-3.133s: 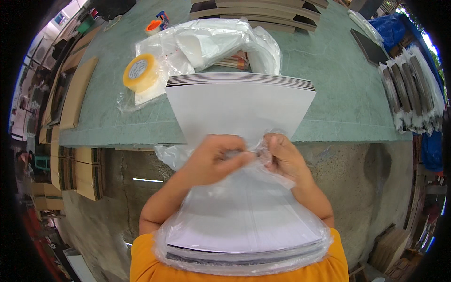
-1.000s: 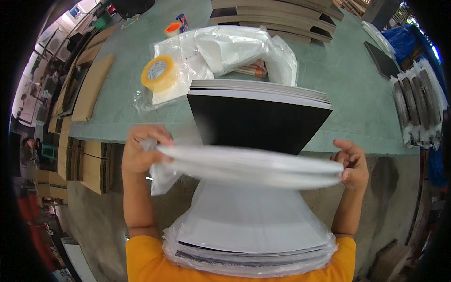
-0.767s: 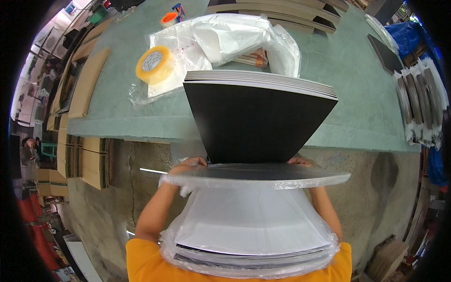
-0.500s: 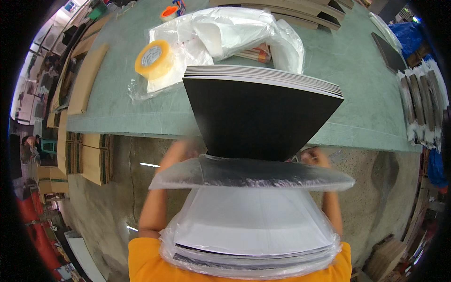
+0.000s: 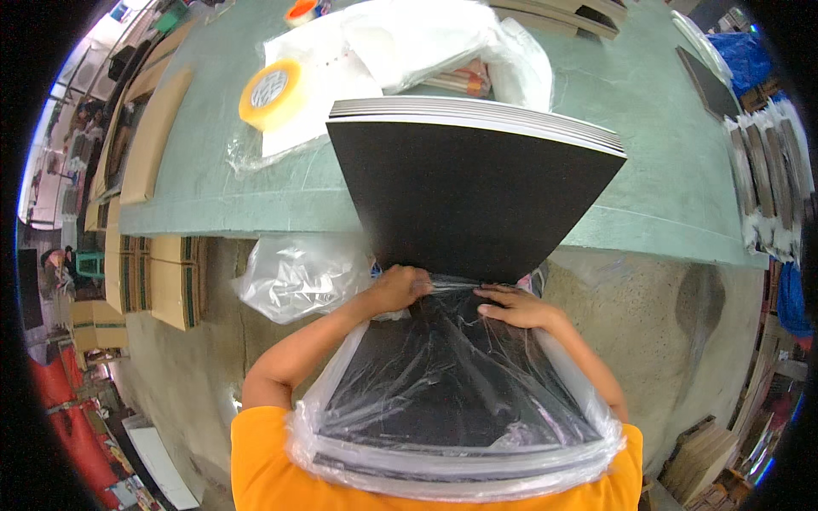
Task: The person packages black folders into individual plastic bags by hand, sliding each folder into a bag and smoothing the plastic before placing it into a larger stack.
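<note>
A stack of black boards with white edges (image 5: 477, 187) stands upright in front of me at the table edge. Nearer my body, black boards inside a clear plastic bag (image 5: 426, 379) lean against my orange shirt. My left hand (image 5: 399, 288) is closed on the film at the bag's upper edge, fingers curled. To its right, my right hand (image 5: 515, 307) lies flat on that same edge, fingers stretched toward the left one. Bunched clear plastic film (image 5: 302, 277) puffs out beside my left wrist.
On the green table (image 5: 221, 187) are a roll of yellowish tape (image 5: 271, 94), white plastic sheeting (image 5: 409, 43) and an orange tape roll (image 5: 302, 11). Brown cardboard pieces (image 5: 175, 281) stand at the left. Several wrapped panels (image 5: 761, 183) lean at the right edge.
The lifted plastic flap has come down, and a black face now shows under the film where white was. Both hands have moved toward me onto the bag's edge. Film now bulges at left.
</note>
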`<state>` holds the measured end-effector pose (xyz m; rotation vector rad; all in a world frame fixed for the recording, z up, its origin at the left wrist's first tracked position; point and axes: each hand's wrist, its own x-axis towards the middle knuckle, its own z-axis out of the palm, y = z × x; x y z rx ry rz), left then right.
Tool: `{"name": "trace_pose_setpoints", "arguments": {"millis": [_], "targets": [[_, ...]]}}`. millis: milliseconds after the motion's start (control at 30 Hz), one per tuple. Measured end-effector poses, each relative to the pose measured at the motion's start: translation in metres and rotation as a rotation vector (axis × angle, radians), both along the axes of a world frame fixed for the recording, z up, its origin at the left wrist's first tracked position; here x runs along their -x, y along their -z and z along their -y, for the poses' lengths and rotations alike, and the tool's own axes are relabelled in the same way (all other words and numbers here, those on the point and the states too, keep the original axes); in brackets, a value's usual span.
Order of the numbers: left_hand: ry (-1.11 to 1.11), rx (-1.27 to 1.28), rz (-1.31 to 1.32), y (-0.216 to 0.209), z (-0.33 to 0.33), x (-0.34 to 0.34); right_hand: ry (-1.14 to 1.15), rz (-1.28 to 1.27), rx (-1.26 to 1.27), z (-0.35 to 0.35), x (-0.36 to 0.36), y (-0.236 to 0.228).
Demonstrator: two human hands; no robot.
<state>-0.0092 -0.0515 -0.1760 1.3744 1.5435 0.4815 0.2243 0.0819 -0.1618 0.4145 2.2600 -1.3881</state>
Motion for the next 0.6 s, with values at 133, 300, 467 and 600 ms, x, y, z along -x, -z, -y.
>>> {"name": "trace_pose_setpoints", "arguments": {"millis": [133, 300, 467, 600], "targets": [[0.056, -0.481, 0.245, -0.126, -0.06, -0.036, -0.158, 0.019, 0.405, -0.009, 0.062, -0.102], [-0.076, -0.687, 0.618, -0.198, -0.068, -0.023, 0.303, -0.736, 0.057, -0.018, 0.049, -0.157], [-0.574, -0.495, 0.694, -0.176, -0.061, -0.004, 0.384, -0.375, 0.106, -0.006, 0.022, -0.121], [-0.532, -0.496, 0.46, -0.155, -0.054, 0.001, 0.179, -0.382, 0.226, -0.019, 0.006, -0.095]]}}
